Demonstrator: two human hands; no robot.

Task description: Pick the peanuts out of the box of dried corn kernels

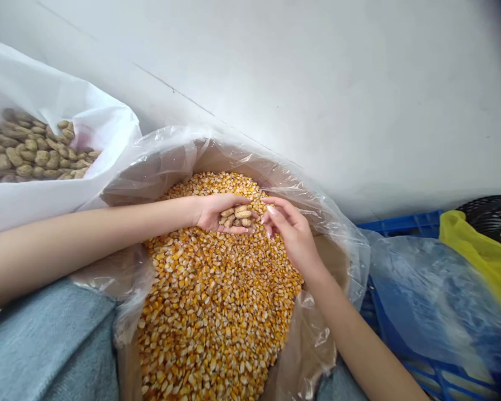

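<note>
The left hand (215, 210) cups unshelled peanuts (236, 216) in its half-open palm; the right hand (293, 228), fingers loosely parted, hovers near it above corn kernels (217, 301).

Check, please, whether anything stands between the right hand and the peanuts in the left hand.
Only fingers of the left hand lie between the peanuts and the right hand; from above, nothing visible covers the peanuts.
</note>
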